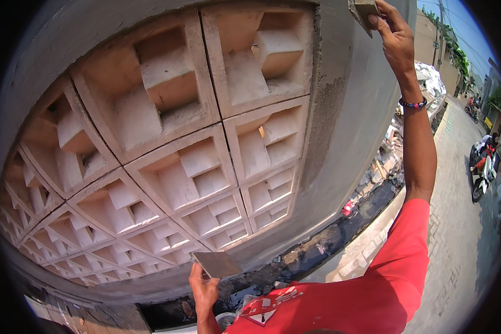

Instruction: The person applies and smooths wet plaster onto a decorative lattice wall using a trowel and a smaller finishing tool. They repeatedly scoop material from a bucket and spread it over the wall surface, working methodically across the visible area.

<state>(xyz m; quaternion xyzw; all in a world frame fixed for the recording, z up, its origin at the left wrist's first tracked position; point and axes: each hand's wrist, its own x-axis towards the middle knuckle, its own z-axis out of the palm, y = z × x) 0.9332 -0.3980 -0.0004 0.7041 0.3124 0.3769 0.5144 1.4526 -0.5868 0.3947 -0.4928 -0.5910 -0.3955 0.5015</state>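
My left hand (205, 290) is low in the head view, closed on the near edge of a flat grey board (218, 265) and holding it close to the foot of the wall. My right arm reaches up along the wall's right side. Up there, my right hand (394, 36) grips a small grey-brown plastering float (365, 12), its far end cut off by the top of the picture. The float is by smooth grey render (345, 106) at the wall's corner. Whether it touches the surface, I cannot tell.
Square pinkish vent blocks (178, 172) fill the wall's opening. Below runs a ditch (312, 250) with dark water and litter. Rubble and white sacks (428, 80) lie past the corner. A paved lane (456, 222) with a parked motorbike (484, 167) is at right.
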